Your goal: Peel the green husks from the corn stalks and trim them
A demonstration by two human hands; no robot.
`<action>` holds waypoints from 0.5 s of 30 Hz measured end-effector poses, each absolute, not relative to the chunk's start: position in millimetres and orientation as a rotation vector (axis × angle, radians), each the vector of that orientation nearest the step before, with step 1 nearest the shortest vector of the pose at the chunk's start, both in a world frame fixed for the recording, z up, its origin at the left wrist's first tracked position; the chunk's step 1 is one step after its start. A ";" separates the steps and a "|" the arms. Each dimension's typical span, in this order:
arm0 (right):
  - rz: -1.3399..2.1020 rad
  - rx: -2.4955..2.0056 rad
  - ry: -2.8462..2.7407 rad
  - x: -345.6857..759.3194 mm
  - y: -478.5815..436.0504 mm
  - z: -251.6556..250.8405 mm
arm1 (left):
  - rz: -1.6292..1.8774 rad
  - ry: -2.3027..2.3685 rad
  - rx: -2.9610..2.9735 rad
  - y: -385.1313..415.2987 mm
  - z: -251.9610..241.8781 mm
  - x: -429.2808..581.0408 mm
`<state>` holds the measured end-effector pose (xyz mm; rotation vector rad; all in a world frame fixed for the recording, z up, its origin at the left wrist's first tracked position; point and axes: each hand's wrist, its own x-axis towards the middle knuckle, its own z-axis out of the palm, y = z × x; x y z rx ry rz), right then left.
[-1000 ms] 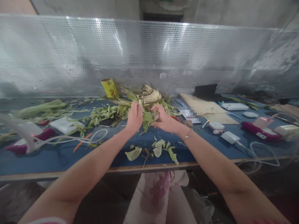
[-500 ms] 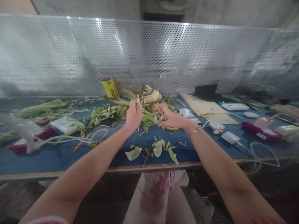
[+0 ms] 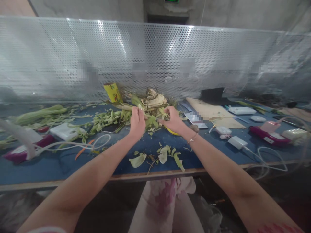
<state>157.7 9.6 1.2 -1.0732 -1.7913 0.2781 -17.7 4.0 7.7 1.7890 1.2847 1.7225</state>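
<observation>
My left hand [image 3: 138,122] is closed around a bundle of green plant strips, and a pale tip sticks up above its fingers. Across from it, my right hand [image 3: 173,122] has curled fingers, with thumb and fingertips at the green leafy strips [image 3: 152,122] between the two hands. Exactly what the right fingertips pinch is too small to make out. Behind the hands lies a heap of dried husks [image 3: 155,98]. To the left is a pile of green plant pieces [image 3: 107,119]. Loose pale leaves [image 3: 163,157] lie on the blue table in front.
A yellow tube [image 3: 113,92] stands behind the pile, by a perforated metal screen [image 3: 155,55]. White devices, cables and purple power strips [image 3: 269,135] lie at both sides. Cardboard [image 3: 209,110] is at the right. The blue table's front edge [image 3: 155,175] runs near my lap.
My right hand has moved a little to the left and closer to my left hand, its fingers curling in on the strips. The left hand has barely shifted.
</observation>
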 end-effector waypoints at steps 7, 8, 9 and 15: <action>0.226 -0.960 -2.045 149.0 -7.5 7.4 | 1.811 1.320 1.739 7.3 4.1 -17.0; 0.211 -0.935 -2.063 146.1 -8.7 6.2 | 1.809 1.312 1.725 7.1 3.6 -16.1; 0.194 -0.922 -2.072 143.1 -9.5 4.9 | 1.804 1.303 1.707 6.8 3.2 -15.0; 0.415 -0.989 -1.873 127.4 -9.6 -2.7 | 1.811 1.227 1.601 0.4 2.3 -5.8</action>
